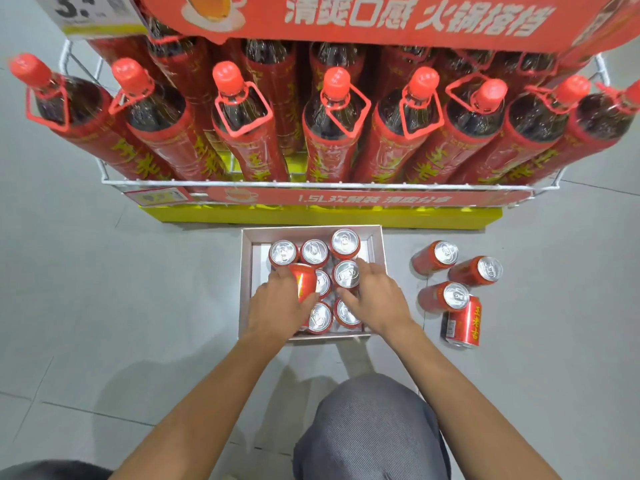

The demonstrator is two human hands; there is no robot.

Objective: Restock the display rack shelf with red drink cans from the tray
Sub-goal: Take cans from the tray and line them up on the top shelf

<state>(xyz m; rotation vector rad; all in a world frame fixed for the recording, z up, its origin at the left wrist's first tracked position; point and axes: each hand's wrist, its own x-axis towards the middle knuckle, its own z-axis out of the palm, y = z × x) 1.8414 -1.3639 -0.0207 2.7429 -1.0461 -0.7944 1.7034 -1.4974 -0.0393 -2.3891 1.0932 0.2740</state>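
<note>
A shallow cardboard tray [245, 265] lies on the floor in front of the display rack [311, 184] and holds several upright red drink cans [314, 251]. My left hand [277, 306] grips one red can [304, 280], lifted and tilted above the others. My right hand [375, 296] reaches into the tray's right side, its fingers wrapped around a standing can [346, 274]. Cans near the tray's front are partly hidden under both hands.
The rack's wire shelf is packed with large red-labelled bottles [332, 133] leaning forward. To the right of the tray, three cans [479, 271] stand on the grey tiled floor and one [463, 322] lies on its side. My knee [374, 420] is below the tray.
</note>
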